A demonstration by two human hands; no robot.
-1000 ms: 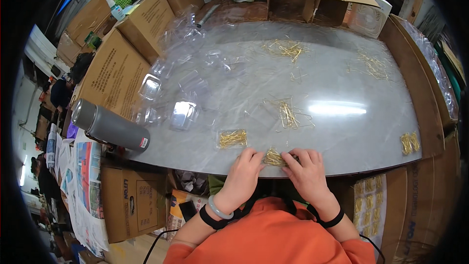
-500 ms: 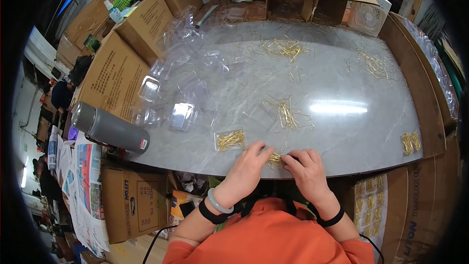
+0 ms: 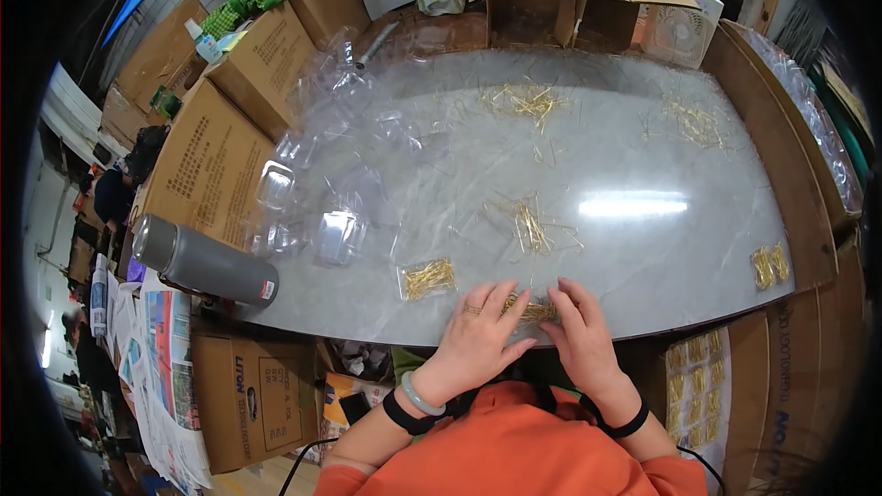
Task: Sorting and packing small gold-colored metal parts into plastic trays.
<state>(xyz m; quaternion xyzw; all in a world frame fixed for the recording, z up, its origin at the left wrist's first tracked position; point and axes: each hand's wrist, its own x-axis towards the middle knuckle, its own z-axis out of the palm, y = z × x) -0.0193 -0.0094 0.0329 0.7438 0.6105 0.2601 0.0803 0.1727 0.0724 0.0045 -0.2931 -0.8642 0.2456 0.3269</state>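
Observation:
At the table's near edge a small bundle of gold wire hooks (image 3: 537,313) lies between my two hands. My left hand (image 3: 480,323) presses its fingers against the left end of the bundle, thumb toward me. Fingers of my right hand (image 3: 582,329) close on the right end. Part of the bundle is hidden under the fingers. Just left of my left hand sits a clear plastic case (image 3: 401,283) filled with neatly laid gold hooks (image 3: 430,279). Beyond my hands is a loose pile of gold hooks (image 3: 531,226).
Empty clear plastic cases (image 3: 340,234) spread over the table's left side, near a grey bottle (image 3: 207,262). More hooks lie at the back (image 3: 533,103) and right (image 3: 695,123). Two small bundles (image 3: 770,265) rest at the right edge. Cardboard boxes (image 3: 207,161) wall the left.
My fingers have spread and shifted along the bundle, showing more of it. The whole scene has shifted slightly in the picture. The filled case stays beside my left hand.

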